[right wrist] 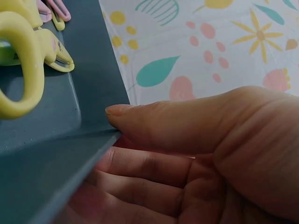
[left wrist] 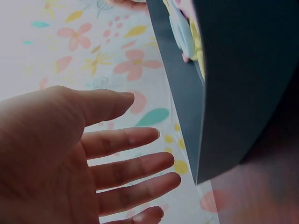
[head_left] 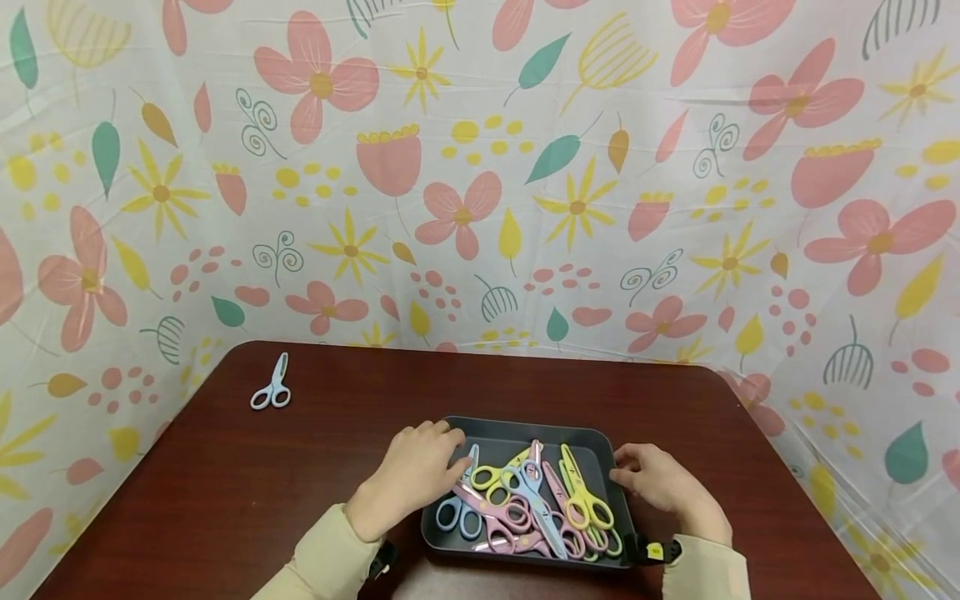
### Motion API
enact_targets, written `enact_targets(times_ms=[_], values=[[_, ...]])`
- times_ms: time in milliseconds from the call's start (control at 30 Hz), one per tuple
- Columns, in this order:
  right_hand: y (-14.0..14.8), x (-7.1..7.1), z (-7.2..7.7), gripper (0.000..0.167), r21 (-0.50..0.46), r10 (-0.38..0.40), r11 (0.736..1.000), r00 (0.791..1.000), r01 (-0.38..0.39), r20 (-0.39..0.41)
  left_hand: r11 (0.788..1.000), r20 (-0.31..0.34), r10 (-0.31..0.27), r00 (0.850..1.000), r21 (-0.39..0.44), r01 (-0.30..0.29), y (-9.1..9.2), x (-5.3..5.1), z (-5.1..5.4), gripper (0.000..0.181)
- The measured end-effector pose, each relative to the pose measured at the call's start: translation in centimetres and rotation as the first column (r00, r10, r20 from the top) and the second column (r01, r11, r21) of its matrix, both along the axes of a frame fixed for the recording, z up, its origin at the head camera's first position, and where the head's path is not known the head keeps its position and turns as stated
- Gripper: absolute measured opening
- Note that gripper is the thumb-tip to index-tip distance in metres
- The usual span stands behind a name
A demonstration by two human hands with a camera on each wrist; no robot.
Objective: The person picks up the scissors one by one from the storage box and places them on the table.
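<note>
A dark grey tray (head_left: 498,431) holds several pairs of plastic children's scissors in a loose pile. Among them are yellow scissors (head_left: 588,507) on the right, light blue scissors (head_left: 538,504) in the middle and pink scissors (head_left: 517,515). My left hand (head_left: 416,467) hovers by the tray's left side, and its wrist view shows the fingers (left wrist: 135,168) spread, nearly straight and apart from the wall. On the right side, my right hand (head_left: 663,482) grips the tray, thumb (right wrist: 154,122) on the rim and fingers (right wrist: 145,168) outside below it.
Another pair of light blue scissors (head_left: 272,390) lies on the brown table (head_left: 172,475) at the far left, away from the tray. A flower-patterned curtain (head_left: 465,108) hangs behind the table and along both sides.
</note>
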State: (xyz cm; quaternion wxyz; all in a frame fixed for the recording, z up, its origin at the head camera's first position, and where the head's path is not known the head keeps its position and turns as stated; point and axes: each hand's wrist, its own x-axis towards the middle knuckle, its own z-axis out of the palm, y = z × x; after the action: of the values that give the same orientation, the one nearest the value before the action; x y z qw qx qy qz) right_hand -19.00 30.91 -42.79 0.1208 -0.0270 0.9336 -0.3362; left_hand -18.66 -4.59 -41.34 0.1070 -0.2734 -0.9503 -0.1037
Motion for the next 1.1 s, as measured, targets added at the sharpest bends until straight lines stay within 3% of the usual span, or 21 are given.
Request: enact_targets(times_ms=[433, 600, 700, 800, 1000, 1100], values=[[-0.2, -0.2, 0.2, 0.029, 0.006, -0.003, 1.0, 1.0, 0.003, 0.009, 0.987, -0.052, -0.139, 0.989, -0.088, 0.134, 1.5, 1.2, 0.0, 0.02], [-0.1, -0.1, 0.4, 0.029, 0.01, 0.003, 1.0, 1.0, -0.003, 0.02, 0.973, -0.024, -0.2, 0.979, -0.125, 0.196, 1.9, 1.4, -0.1, 0.018], [0.0, -0.2, 0.5, 0.027, 0.007, 0.005, 1.0, 1.0, -0.005, 0.02, 0.965, -0.013, -0.23, 0.973, -0.13, 0.227, 2.0, 1.0, 0.0, 0.017], [0.0, -0.3, 0.5, 0.027, 0.009, 0.008, 1.0, 1.0, -0.008, 0.011, 0.949, -0.02, -0.288, 0.957, -0.137, 0.283, 2.3, 0.1, 0.2, 0.013], [0.1, -0.1, 0.1, 0.027, 0.002, 0.0, 1.0, 1.0, 0.0, 0.017, 0.88, -0.041, -0.446, 0.894, -0.204, 0.429, 3.6, -1.6, 0.1, 0.01], [0.1, -0.1, 0.1, 0.026, -0.012, 0.0, 1.0, 1.0, 0.0, 0.006, 0.857, -0.023, -0.471, 0.882, -0.252, 0.45, 4.4, -2.4, 0.1, 0.017]])
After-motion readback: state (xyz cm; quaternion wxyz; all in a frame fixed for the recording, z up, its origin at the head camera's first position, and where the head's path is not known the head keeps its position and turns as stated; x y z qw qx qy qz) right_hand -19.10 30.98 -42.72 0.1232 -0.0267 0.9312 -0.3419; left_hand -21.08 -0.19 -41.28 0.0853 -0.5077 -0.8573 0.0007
